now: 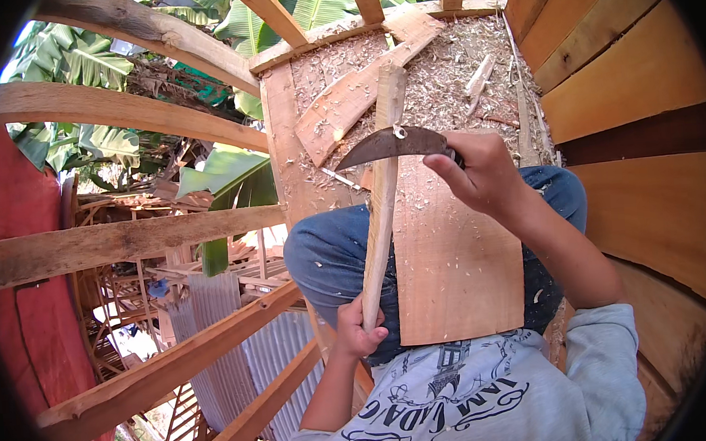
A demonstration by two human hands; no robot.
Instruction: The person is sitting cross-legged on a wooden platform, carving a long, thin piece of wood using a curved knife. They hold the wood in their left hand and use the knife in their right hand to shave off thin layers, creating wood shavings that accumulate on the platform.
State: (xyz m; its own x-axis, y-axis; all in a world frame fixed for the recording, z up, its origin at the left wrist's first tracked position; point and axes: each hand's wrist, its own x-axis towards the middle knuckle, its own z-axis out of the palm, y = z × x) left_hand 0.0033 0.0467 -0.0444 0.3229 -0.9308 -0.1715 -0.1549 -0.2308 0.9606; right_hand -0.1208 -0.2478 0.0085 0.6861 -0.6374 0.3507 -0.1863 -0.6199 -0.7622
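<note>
My left hand point(358, 327) is closed round the lower end of a long pale wooden stick point(379, 219). The stick slants up and away from me, its far end over a loose board. In my right hand point(479, 172) is the dark handle of a curved knife point(373, 146), fingers wrapped round it. The blade lies across the upper part of the stick and points left. A small curl of wood clings to the blade's upper edge. Over my lap rests a wide flat board point(462, 278), to the right of the stick.
Wood shavings point(449, 69) cover the plank floor ahead, where a loose angled board point(346, 108) lies. A plank wall point(627, 82) rises close on the right. Spaced wooden rails point(128, 242) run along the left, with banana leaves point(229, 179) and corrugated metal sheets point(281, 370) beyond.
</note>
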